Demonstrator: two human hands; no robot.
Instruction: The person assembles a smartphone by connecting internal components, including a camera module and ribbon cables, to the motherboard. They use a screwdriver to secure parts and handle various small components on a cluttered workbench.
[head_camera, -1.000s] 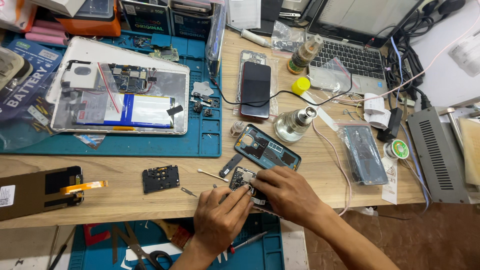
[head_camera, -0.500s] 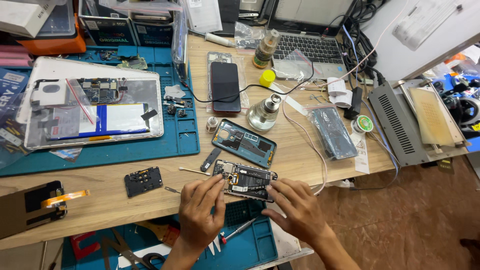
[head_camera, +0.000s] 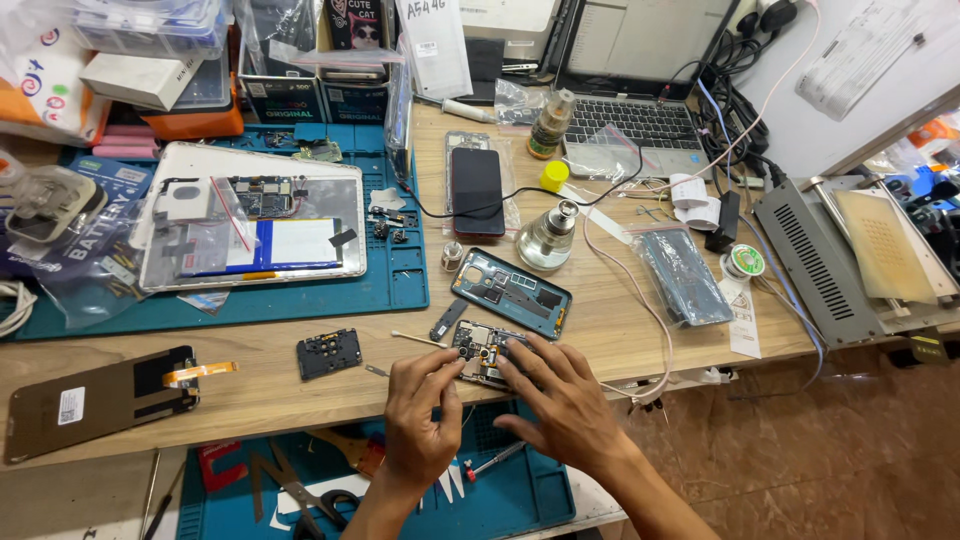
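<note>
An opened phone with its circuit board exposed lies at the near edge of the wooden table. My left hand pinches at the board's left end with thumb and forefinger. My right hand rests flat over the phone's right part, fingers spread, pressing it down. A teal phone back frame lies just behind it. A small black cover plate and a cotton swab sit to the left.
A disassembled tablet rests on a blue mat. Also present: a black phone on a cable, a glass bottle, a laptop, a bagged phone, a dark screen panel, a heating plate, scissors.
The view has drifted left and closer. My right hand moved up onto the opened phone, and my left hand's fingers stay at its left end.
</note>
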